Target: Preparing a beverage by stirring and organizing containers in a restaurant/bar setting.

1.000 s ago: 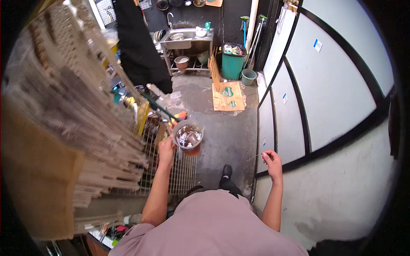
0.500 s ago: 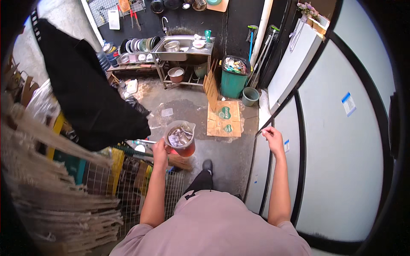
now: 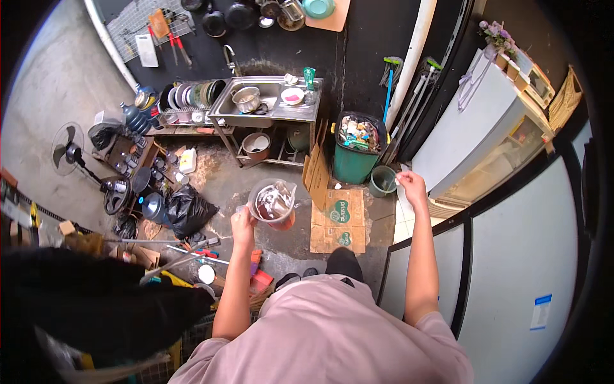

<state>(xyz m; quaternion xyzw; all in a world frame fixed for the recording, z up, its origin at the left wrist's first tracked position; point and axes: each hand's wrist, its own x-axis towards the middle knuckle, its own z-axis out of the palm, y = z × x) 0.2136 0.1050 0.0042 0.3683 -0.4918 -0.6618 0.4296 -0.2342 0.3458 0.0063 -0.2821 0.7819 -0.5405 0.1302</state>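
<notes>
My left hand (image 3: 242, 226) is closed around the handle of a clear plastic pitcher (image 3: 276, 219), held out in front of me above the floor. Reddish-brown liquid fills part of it, with shiny, clear pieces at the top that look like ice or plastic. My right hand (image 3: 413, 188) is raised on the other side with its fingers pinched together. Whatever they may hold is too small to make out. Beyond that hand, a grey bucket (image 3: 383, 182) stands on the floor.
Ahead stands a metal sink (image 3: 268, 88) holding a pot, with a dish rack (image 3: 192, 102) beside it. A full green bin (image 3: 354, 163) and flattened cardboard (image 3: 339, 221) lie ahead. A white fridge (image 3: 476, 115) and pale panels (image 3: 524, 256) line the right. Black bags (image 3: 189, 208) and clutter fill the left.
I have moved forward, so the sink, bin and cardboard are nearer. The hanging black cloth has slid down to the lower left. The pitcher stays in my left hand.
</notes>
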